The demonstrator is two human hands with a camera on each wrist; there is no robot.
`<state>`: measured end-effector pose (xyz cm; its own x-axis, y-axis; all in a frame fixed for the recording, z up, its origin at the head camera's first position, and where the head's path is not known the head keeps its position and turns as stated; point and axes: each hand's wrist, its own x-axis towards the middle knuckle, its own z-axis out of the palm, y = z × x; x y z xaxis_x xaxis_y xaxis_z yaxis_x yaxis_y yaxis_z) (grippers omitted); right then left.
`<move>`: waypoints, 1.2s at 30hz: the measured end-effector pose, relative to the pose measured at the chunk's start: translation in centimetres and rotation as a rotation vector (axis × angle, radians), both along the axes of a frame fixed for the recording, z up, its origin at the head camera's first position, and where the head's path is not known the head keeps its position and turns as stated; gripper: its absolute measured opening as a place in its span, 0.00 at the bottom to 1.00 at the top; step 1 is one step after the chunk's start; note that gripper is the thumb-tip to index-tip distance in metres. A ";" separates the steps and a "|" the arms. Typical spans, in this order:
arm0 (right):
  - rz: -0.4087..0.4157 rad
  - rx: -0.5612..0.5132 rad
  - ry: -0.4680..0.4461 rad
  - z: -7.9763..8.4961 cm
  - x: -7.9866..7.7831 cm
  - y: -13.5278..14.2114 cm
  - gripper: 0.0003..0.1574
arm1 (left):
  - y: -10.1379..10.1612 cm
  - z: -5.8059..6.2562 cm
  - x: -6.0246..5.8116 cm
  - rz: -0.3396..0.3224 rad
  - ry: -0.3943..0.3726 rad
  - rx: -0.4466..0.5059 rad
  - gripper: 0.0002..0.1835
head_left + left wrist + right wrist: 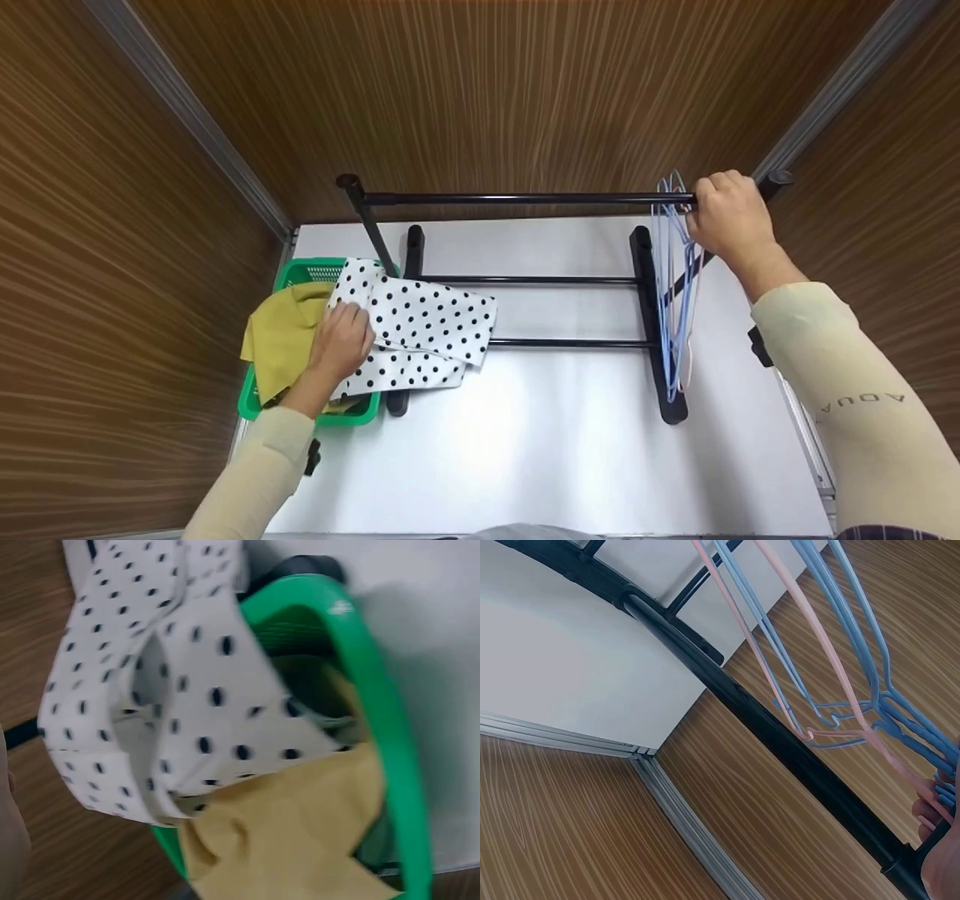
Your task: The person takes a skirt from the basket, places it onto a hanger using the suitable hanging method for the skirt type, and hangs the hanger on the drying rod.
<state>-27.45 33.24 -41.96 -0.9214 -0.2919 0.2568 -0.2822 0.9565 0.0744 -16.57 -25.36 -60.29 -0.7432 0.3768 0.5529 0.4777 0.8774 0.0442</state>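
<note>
My left hand point(343, 341) is over a white garment with black polka dots point(431, 315), its fingers curled at the cloth; the fingertips are hidden. The garment lies partly across a green plastic basket point(306, 264) and reaches out to the right. A mustard-yellow garment point(289, 337) lies in the basket, also seen as yellow cloth point(292, 825) in the left wrist view. At the right end of a black rack's top rail point(525, 199), my right hand point(731, 214) grips the hook ends of several blue and pink hangers point(840, 622) against the rail.
The black rack's feet point(660, 360) and lower bars point(570, 343) stand on a white surface point(487, 465). Brown wood-patterned panels point(525, 97) rise at the back and both sides, with grey metal strips point(187, 105) at the corners.
</note>
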 end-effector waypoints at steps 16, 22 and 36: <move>-0.016 -0.003 -0.003 0.2 -0.1 -0.1 0.18 | -1.3 -8.7 6.4 0.145 -0.635 -0.171 0.37; -0.024 0.002 -0.026 0.1 -0.3 -0.2 0.19 | -0.1 -10.1 6.4 0.182 -0.567 -0.151 0.26; -0.025 0.031 -0.002 -0.3 -0.2 -0.2 0.19 | -0.2 -10.4 5.2 0.149 -0.468 -0.253 0.15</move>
